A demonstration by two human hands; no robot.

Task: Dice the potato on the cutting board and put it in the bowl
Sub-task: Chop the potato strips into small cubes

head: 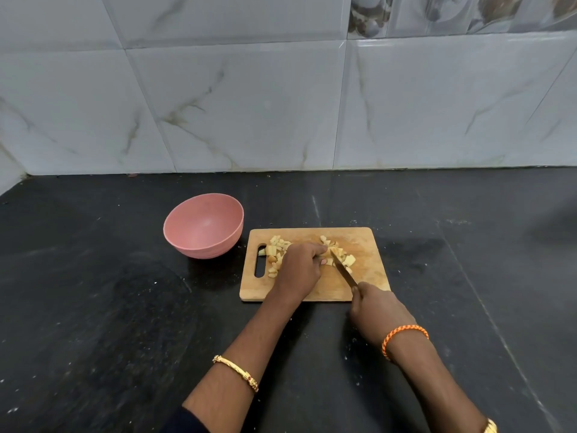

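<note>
Left hand [301, 264] is pinning uncut potato [338, 253] mid-board | right hand [376, 307] is gripping knife [345, 270], blade running toward 11 o'clock | diced pile [276, 253] is lying on cutting board [365, 270] | bowl [203, 226] is sitting empty at 10 o'clock, nearer the left hand

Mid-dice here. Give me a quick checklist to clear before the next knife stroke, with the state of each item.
1. Knife grip: right hand is wrapped round the handle of the knife, blade angled down into the potato pieces. Ok.
2. Left hand steadies the pieces with curled fingers, fingertips right beside the blade. Clearance: cannot tell.
3. Cutting board lies flat on the dark counter. Ok.
4. Diced pile sits near the board's handle slot; one piece overhangs the slot. Not ok, it may drop through.
5. Pink bowl stands upright left of the board, nothing in it. Ok for the transfer.
</note>
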